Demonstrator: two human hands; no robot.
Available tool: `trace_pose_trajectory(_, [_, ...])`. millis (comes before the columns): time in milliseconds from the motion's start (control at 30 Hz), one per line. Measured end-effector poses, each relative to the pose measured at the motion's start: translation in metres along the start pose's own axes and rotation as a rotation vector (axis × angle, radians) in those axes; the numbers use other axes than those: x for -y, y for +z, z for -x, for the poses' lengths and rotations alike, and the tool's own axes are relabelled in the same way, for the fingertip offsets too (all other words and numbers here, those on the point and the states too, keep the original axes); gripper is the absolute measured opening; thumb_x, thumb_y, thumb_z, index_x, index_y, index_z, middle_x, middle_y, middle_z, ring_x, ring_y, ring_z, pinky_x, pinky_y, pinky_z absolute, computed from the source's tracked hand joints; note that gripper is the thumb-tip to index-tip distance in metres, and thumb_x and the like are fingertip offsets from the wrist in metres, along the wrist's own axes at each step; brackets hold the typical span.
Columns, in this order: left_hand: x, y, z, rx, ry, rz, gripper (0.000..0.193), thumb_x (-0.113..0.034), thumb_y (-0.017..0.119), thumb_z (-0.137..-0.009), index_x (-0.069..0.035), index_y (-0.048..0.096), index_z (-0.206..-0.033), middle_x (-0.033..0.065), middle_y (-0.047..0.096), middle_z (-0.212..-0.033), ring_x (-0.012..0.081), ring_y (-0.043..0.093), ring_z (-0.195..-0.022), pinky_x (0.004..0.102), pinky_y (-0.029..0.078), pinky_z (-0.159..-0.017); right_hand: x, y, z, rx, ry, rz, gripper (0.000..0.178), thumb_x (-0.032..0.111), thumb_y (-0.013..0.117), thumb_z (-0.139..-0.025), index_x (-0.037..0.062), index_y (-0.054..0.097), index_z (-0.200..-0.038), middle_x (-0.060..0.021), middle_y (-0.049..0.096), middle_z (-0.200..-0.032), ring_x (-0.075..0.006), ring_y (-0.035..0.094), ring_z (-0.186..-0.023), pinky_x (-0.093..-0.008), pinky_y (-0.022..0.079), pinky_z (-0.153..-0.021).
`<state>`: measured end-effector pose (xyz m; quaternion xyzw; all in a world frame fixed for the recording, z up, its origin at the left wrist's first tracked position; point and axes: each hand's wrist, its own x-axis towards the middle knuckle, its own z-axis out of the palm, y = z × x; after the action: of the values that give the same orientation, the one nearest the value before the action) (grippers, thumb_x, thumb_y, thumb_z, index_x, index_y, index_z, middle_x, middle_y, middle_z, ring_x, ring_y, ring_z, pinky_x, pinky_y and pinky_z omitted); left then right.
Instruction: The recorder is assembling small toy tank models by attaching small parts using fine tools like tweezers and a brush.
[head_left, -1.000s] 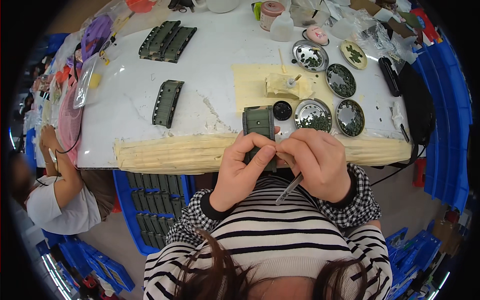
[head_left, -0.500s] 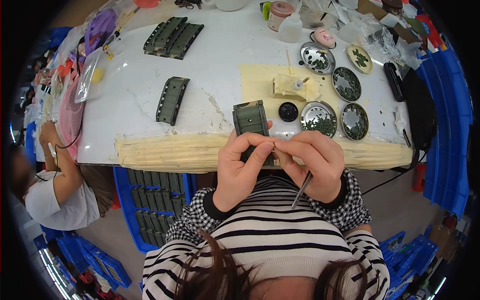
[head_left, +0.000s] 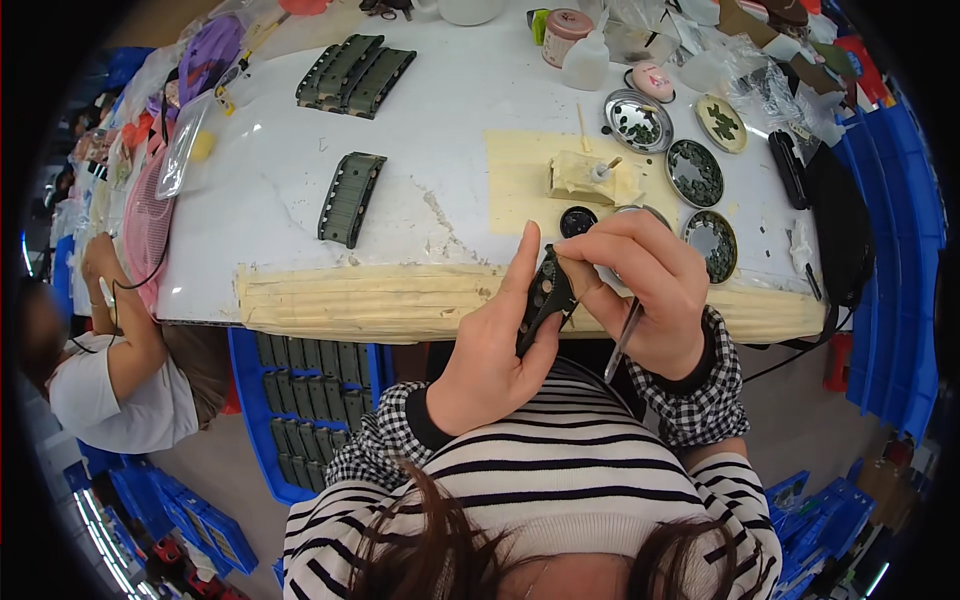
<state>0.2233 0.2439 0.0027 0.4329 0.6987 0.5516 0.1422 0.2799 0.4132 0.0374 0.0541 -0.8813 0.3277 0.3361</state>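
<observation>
My left hand [head_left: 485, 360] grips a dark green, camouflage-patterned curved plastic piece [head_left: 540, 298], tilted so its narrow side faces up. At the piece's far end, the thumb and fingertips of my right hand [head_left: 660, 290] are pinched together; anything tiny between them is hidden. A slim metal tool, seemingly tweezers [head_left: 625, 338], is tucked in my right palm and points toward me. Just beyond my hands lies a round black cap [head_left: 577, 221]. Metal dishes of small dark green bits [head_left: 694, 172] stand to the right, one partly covered by my right hand.
Similar green pieces lie singly [head_left: 350, 200] and in a group [head_left: 355, 75] on the white table. A tape-wrapped block [head_left: 590, 178] sits on yellowish paper. Padding [head_left: 370, 305] lines the front edge. Below is a blue crate [head_left: 245, 390]; a person [head_left: 125, 395] sits at left.
My left hand has turned the green piece from its broad face onto its narrow side. My right hand has moved up and right, its fingertips now at the piece's far end.
</observation>
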Motion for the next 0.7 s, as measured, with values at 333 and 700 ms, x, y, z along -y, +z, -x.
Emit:
trace_pose_trajectory(333, [0.0007,-0.0012,0.0018,0.021,0.072,-0.190,0.078,0.008,0.059,-0.078,0.005,0.024,-0.148,0.0172,0.058,-0.078,0.0287,0.057,-0.063,0.0346,0.048,-0.061,0.0024,-0.0067,0.0002,0.073,-0.060,0.103,0.025,0.001,0.070,-0.066,0.0038,0.066,-0.090,-0.0053,0.059,-0.078,-0.0199,0.057,-0.057,-0.0301,0.045,-0.050])
trace_pose_trajectory(700, [0.0023,-0.0024,0.0058,0.044,0.110,-0.228,0.079,0.010,0.059,-0.076,0.005,0.026,-0.147,0.0179,0.059,-0.085,0.0300,0.059,-0.072,0.0366,0.049,-0.064,-0.0014,-0.0086,0.0085,0.215,-0.139,0.126,0.039,0.002,0.066,-0.059,0.0011,0.065,-0.098,-0.0057,0.060,-0.087,-0.0170,0.056,-0.059,-0.0286,0.045,-0.052])
